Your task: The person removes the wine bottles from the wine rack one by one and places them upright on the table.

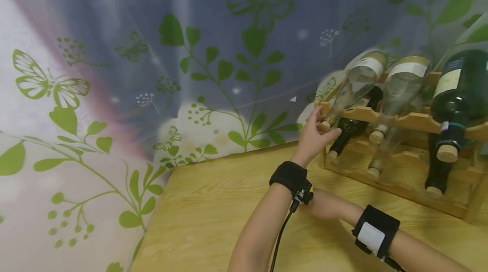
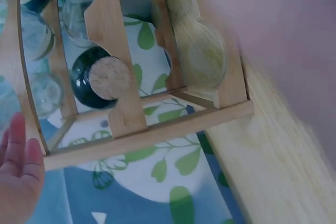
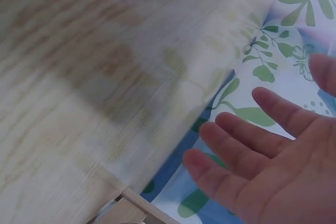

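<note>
A wooden wine rack (image 1: 360, 113) stands at the right on the table, holding several corked bottles that lie neck-forward. My left hand (image 1: 311, 137) is at the rack's upper left corner, fingertips against the wood and thumb spread out below a clear bottle (image 1: 354, 83). In the left wrist view, the fingers of that left hand (image 2: 20, 171) lie fairly straight beside the rack frame (image 2: 126, 139). Partly behind my left wrist, the right hand (image 1: 322, 203) is over the tabletop. The right wrist view shows this right hand (image 3: 262, 166) empty, its fingers loosely extended.
Another clear bottle (image 1: 405, 79) and a dark green bottle (image 1: 455, 90) fill the top row, with darker bottles below. Behind the wood-grain table (image 1: 213, 204) hangs a cloth (image 1: 213, 51) printed with leaves and butterflies. A black cable (image 1: 281, 229) runs from the left wristband.
</note>
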The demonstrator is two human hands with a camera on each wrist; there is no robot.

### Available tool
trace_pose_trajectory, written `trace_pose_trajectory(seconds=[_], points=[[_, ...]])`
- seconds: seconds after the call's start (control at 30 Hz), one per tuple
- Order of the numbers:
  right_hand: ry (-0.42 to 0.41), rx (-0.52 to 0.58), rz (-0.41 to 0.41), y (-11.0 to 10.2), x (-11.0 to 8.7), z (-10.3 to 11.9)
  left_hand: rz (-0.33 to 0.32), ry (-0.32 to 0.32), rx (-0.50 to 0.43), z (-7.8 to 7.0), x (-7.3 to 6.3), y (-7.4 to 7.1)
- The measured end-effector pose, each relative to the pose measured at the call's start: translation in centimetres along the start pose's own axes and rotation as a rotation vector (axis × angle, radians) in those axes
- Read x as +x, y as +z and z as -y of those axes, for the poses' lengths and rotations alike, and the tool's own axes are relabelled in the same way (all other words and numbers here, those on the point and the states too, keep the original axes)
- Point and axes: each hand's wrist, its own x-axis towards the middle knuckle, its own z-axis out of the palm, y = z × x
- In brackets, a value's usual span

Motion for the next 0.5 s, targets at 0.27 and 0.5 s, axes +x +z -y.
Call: trace_pose_trajectory(seconds=[0.27,0.5], points=[[0.16,0.088,0.125,-0.1,-1.8,-0.2,-0.115,-0.044,0.122,-0.8,0.8,1.8],[0.128,0.166,0.154,-0.4,-3.3,-0.7,-0.315,-0.114,0.278,-1.8,1.5,2.9]])
